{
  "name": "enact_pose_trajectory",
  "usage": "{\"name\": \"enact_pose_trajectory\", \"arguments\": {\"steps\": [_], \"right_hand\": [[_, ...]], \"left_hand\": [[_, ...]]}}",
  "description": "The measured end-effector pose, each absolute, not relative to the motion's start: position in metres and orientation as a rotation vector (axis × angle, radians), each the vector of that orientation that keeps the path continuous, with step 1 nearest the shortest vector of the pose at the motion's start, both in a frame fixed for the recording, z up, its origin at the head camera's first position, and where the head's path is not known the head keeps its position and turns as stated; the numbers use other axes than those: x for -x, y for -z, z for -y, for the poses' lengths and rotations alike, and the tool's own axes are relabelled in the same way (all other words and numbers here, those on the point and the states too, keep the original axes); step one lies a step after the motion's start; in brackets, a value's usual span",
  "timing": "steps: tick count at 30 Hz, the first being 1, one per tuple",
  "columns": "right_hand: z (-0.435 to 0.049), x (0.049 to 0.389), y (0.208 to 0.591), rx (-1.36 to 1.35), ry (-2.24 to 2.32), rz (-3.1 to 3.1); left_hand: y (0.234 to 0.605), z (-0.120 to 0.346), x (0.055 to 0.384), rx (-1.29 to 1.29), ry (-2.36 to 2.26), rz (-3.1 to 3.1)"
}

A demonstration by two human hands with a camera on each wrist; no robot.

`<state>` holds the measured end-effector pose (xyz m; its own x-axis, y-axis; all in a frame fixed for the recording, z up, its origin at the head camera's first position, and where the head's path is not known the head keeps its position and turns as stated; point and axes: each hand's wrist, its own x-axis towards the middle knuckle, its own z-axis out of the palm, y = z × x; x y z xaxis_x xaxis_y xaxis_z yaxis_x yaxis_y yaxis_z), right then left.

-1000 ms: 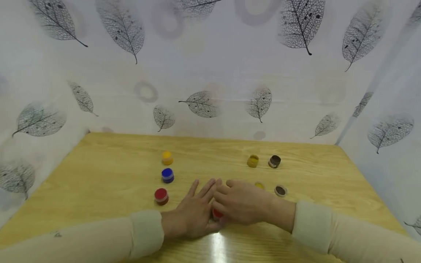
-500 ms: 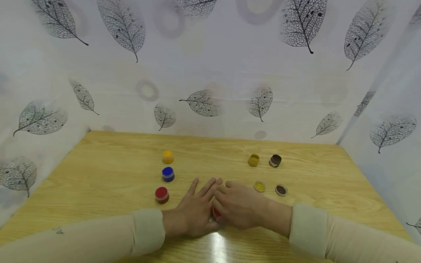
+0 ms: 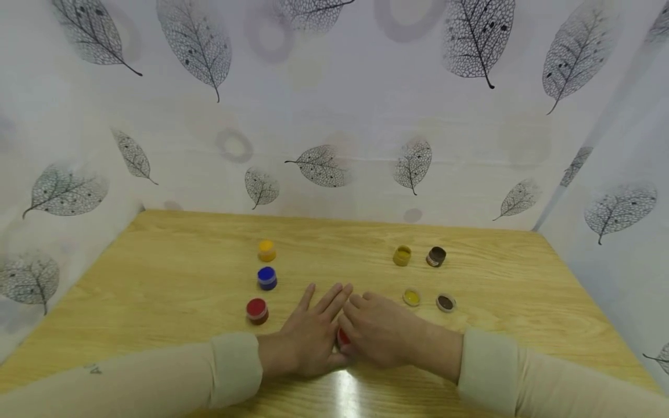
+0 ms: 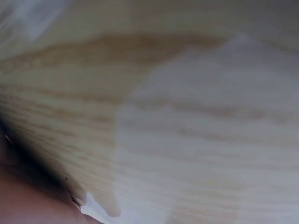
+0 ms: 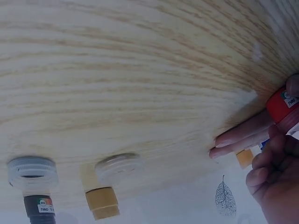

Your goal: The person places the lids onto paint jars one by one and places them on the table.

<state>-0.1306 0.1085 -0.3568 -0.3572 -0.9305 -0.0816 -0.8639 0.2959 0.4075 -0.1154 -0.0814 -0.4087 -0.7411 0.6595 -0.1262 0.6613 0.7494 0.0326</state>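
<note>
A small red paint jar [image 3: 342, 338] stands between my two hands, mostly covered by them in the head view. My left hand [image 3: 310, 337] holds it low in the fork between thumb and forefinger, its other fingers stretched straight forward over the table. My right hand [image 3: 384, 331] grips the jar from the right with curled fingers, overlapping the left fingertips. In the right wrist view the red jar [image 5: 282, 105] shows a label, with straight left fingers [image 5: 243, 135] beyond it. The left wrist view has mostly blurred wood grain and an edge of skin.
Left of my hands stand a dark red jar [image 3: 257, 312], a blue jar [image 3: 267, 278] and an orange jar [image 3: 266, 251]. At right are uncapped yellow [image 3: 402, 256] and dark brown [image 3: 436, 256] jars, with a yellow lid [image 3: 412, 297] and a brown lid [image 3: 446, 302] nearer me.
My right hand has turned and shifted slightly toward me at the red jar, uncovering the yellow lid. The left hand stays in place.
</note>
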Motion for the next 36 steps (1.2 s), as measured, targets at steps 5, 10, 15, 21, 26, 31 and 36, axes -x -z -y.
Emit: {"name": "enact_pose_trajectory", "arguments": {"steps": [5,10,15,21,26,31,36], "right_hand": [[-0.109,0.128,0.357,-1.613,0.534,2.474],[-0.110,0.126,0.354,-1.560,0.454,2.568],[-0.122,0.127,0.349,-1.526,0.384,2.626],[-0.155,0.128,0.352,-1.429,0.366,2.642],[-0.182,0.126,0.359,-1.363,0.363,2.646],[-0.200,0.124,0.362,-1.331,0.315,2.665],[-0.215,0.129,0.360,-1.267,0.263,2.720]], "left_hand": [[0.404,0.082,0.114,-1.040,0.012,-2.777],[0.401,0.082,0.113,-1.035,0.073,-2.791],[0.399,0.085,0.107,-1.071,0.073,-2.855],[0.394,0.088,0.101,-1.080,0.027,-2.920],[0.386,0.085,0.103,-1.083,-0.005,-2.942],[0.382,0.081,0.105,-1.123,-0.084,-2.913],[0.379,0.079,0.109,-1.154,-0.021,-2.946]]}}
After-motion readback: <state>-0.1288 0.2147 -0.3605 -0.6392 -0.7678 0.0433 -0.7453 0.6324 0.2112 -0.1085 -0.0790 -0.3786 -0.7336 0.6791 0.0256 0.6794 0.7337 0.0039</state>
